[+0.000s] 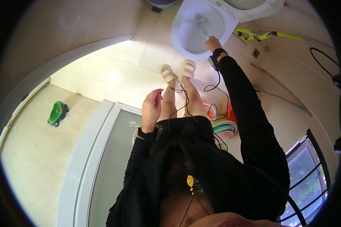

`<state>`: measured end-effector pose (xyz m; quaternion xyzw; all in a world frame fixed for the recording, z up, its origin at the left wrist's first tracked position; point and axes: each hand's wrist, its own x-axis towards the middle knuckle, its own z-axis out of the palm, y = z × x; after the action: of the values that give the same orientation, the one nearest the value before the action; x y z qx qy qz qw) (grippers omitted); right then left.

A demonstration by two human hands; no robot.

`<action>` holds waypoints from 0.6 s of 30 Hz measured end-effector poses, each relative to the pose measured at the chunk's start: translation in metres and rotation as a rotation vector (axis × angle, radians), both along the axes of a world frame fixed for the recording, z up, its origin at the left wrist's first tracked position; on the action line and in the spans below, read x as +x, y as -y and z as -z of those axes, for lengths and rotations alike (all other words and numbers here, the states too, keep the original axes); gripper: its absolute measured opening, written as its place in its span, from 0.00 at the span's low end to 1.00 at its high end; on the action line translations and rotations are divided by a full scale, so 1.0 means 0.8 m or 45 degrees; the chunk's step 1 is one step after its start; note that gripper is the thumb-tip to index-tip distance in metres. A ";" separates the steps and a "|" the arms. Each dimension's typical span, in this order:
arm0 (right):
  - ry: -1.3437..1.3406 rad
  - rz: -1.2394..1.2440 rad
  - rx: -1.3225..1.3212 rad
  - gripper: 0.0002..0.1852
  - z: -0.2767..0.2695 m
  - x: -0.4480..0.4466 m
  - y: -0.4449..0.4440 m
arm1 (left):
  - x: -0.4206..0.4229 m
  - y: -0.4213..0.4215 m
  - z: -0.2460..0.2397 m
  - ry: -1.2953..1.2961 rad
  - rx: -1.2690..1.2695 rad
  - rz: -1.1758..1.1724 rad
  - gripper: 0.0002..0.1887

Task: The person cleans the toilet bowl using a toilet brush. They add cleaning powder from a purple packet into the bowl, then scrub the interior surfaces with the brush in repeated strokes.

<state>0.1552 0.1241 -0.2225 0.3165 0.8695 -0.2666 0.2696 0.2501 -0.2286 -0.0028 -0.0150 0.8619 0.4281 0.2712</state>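
My right hand point(213, 44) grips the handle of a toilet brush point(204, 30). Its pale head sits inside the white toilet bowl point(184, 49), against the inner back part. The toilet seat and lid point(261, 12) are raised at the top right. My left hand point(152, 106) hangs in the air in front of my left thigh, loosely curled, with a small red spot near the fingertips. No held object shows in it. Black bands circle both wrists, and a small device point(213, 61) is strapped at the right one.
Black cables point(184, 96) hang around my legs. Stacked plastic basins point(224, 127) stand behind my right leg. A yellow-green mop point(255, 35) leans by the toilet near a floor drain point(255, 53). A framed glass door point(113, 159), a green toy car point(58, 112) and a barred window point(304, 173) are around me.
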 end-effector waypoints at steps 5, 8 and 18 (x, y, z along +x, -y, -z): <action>0.041 0.017 0.079 0.18 0.044 0.024 0.049 | -0.001 0.000 0.008 -0.028 0.002 0.132 0.11; -0.068 -0.020 -0.034 0.19 0.034 0.070 0.039 | 0.001 0.000 0.006 -0.050 -0.018 0.094 0.11; -0.255 -0.246 -0.046 0.15 0.010 0.034 -0.042 | -0.003 -0.012 0.007 -0.178 0.003 0.220 0.11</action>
<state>0.1824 0.1576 -0.2307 0.1982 0.9136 -0.2853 0.2114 0.2475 -0.2187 -0.0085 0.0898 0.8763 0.4041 0.2463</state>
